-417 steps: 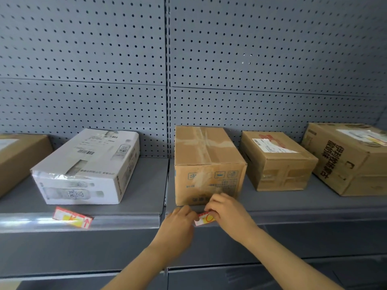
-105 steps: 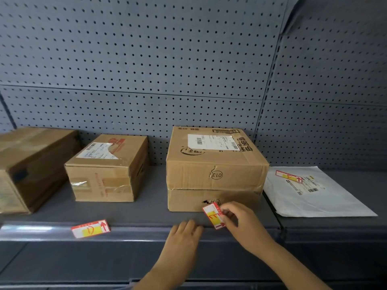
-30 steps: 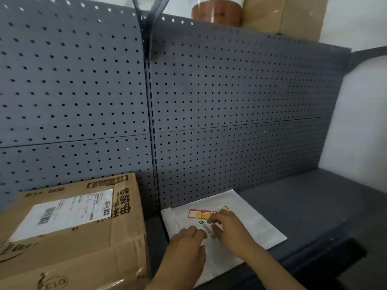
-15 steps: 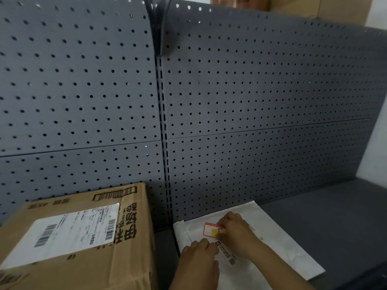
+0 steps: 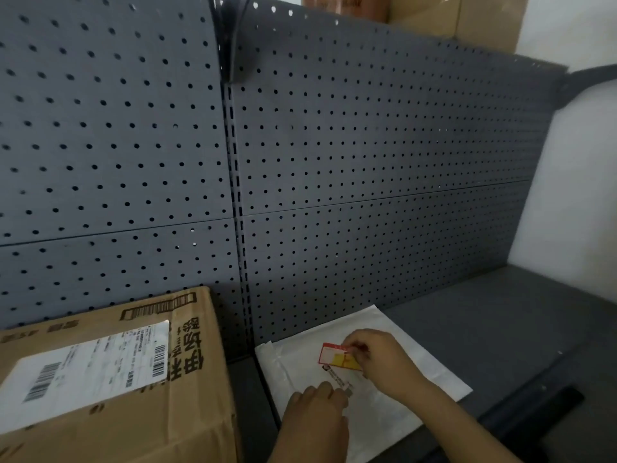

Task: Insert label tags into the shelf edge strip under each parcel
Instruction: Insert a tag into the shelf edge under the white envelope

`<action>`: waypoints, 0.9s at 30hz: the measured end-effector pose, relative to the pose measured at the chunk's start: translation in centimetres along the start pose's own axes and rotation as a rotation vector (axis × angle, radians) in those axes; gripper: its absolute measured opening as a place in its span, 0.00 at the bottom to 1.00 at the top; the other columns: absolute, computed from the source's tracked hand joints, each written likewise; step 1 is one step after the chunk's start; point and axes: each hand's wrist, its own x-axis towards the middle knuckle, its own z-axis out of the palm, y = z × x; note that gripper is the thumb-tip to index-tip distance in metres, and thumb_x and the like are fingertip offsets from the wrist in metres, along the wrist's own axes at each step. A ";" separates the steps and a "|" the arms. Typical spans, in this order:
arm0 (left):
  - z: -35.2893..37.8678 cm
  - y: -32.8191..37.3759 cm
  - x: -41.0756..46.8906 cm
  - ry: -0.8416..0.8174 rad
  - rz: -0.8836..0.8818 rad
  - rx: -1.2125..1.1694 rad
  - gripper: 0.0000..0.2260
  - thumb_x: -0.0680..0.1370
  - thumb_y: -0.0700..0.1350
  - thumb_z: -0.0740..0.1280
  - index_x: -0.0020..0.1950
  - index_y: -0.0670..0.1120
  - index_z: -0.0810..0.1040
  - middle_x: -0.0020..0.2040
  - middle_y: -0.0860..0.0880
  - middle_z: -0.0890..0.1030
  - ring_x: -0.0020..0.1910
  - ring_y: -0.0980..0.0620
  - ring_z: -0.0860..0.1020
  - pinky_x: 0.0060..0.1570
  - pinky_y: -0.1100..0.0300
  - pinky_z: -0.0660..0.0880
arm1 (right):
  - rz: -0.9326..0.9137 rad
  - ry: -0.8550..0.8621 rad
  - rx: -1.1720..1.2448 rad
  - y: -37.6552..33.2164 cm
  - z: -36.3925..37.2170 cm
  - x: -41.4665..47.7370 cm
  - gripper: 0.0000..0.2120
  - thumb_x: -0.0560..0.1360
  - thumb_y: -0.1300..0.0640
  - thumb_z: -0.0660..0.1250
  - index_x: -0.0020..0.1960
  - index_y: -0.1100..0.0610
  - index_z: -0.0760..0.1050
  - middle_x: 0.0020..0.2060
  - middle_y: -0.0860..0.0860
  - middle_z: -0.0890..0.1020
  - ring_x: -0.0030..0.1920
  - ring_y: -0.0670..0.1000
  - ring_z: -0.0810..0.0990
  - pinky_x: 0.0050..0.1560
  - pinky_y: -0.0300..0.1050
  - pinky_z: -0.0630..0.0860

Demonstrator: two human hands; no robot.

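Note:
A flat white mailer parcel (image 5: 394, 335) lies on the grey shelf (image 5: 521, 332) at the lower middle. My right hand (image 5: 384, 357) pinches a small red, white and yellow label tag (image 5: 335, 355) by its right end, just above the mailer. My left hand (image 5: 319, 416) rests with curled fingers on the mailer's near part, by its printed address strip. A brown cardboard parcel (image 5: 110, 379) with a white shipping label stands to the left. The shelf edge strip is out of view below.
A grey pegboard back wall (image 5: 367, 162) rises behind the shelf, with a slotted upright (image 5: 237, 202) between its panels. A white wall (image 5: 574, 195) closes the right side. A brown box and a brown jar (image 5: 344, 6) stand on the shelf above.
Over the last second my right hand has lifted the tag off the mailer and drawn it slightly toward me. Earlier I was fitting tags under the boxes to the left.

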 end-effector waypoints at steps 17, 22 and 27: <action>4.2 4.5 -5.3 0.256 0.180 -0.019 0.11 0.78 0.42 0.57 0.60 0.50 0.71 0.58 0.49 0.74 0.56 0.50 0.71 0.55 0.58 0.64 | 0.178 0.265 0.227 1.0 -6.0 -11.4 0.09 0.77 0.63 0.66 0.47 0.49 0.78 0.43 0.43 0.82 0.43 0.37 0.80 0.41 0.28 0.75; 5.7 6.6 -6.9 0.254 0.105 0.025 0.09 0.78 0.41 0.57 0.57 0.48 0.71 0.57 0.47 0.74 0.54 0.47 0.71 0.50 0.57 0.65 | 0.125 0.173 0.224 0.7 -5.9 -14.5 0.08 0.77 0.62 0.65 0.49 0.49 0.78 0.46 0.45 0.82 0.46 0.40 0.80 0.46 0.34 0.79; 7.5 8.3 -7.2 0.150 0.017 0.136 0.15 0.76 0.41 0.58 0.63 0.47 0.70 0.61 0.45 0.72 0.59 0.44 0.70 0.56 0.53 0.67 | 0.076 0.098 0.176 0.8 -5.4 -16.5 0.07 0.78 0.61 0.64 0.48 0.49 0.76 0.47 0.46 0.81 0.46 0.42 0.80 0.47 0.39 0.80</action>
